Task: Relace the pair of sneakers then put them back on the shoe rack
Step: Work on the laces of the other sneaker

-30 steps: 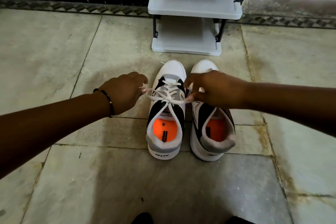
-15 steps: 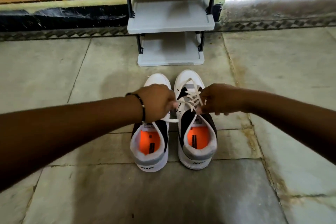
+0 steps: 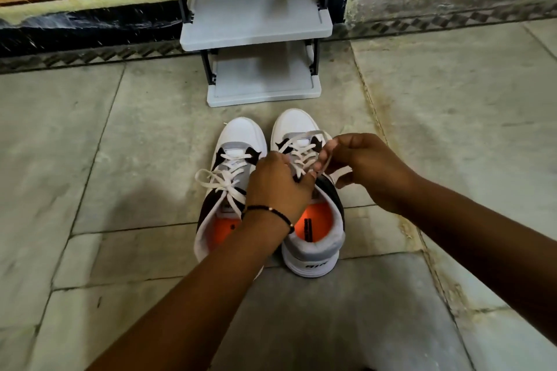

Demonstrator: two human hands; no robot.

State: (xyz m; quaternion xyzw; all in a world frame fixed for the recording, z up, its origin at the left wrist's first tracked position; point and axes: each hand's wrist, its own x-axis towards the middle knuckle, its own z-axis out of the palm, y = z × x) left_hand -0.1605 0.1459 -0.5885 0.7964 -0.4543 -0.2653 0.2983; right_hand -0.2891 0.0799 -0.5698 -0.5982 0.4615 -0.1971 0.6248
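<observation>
Two white, grey and black sneakers with orange insoles stand side by side on the floor, toes pointing away from me. The left sneaker has its white lace tied in a bow. Over the right sneaker both my hands work its white lace. My left hand, with a black bead bracelet on the wrist, pinches the lace above the tongue. My right hand holds a loop of the same lace beside it. The grey shoe rack stands just beyond the toes.
The floor is grey stone tile with dark joints. Behind the rack runs a wall with a black base band and a patterned border strip. Both rack shelves in view hold nothing.
Both hands left the left sneaker's lace, which now lies tied in a bow, and shifted right onto the right sneaker's lace. The camera tilted, so the rack shows lower in the frame.
</observation>
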